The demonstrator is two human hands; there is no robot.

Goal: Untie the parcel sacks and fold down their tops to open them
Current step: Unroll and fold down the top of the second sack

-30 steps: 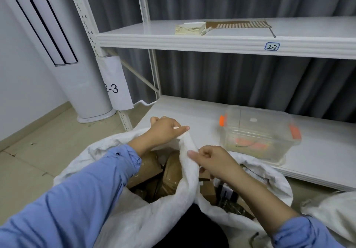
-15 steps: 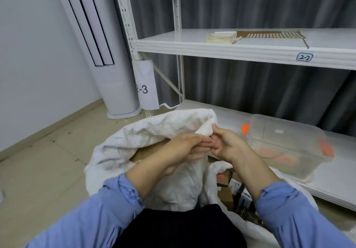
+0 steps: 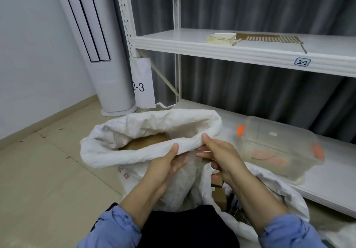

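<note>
Both my left hand point(image 3: 165, 164) and right hand point(image 3: 221, 156) grip the rolled-down near rim of the white parcel sack point(image 3: 163, 118), thumbs on top, fingers point(image 3: 179, 162) underneath. A brown parcel point(image 3: 148, 142) shows inside.

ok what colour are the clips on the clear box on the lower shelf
Orange; the clips on the clear box show best in the head view.

The sack point(image 3: 150, 124) is crumpled white with faint red print low on its side (the cardboard point(image 3: 148, 144) inside is plain brown). The sleeves point(image 3: 115, 228) are light blue, the shelf point(image 3: 231, 55) white, the curtain point(image 3: 269, 5) grey in vertical folds, the floor point(image 3: 48, 180) beige tile, and the clear box point(image 3: 279, 147) has orange latches point(image 3: 240, 129).
</note>
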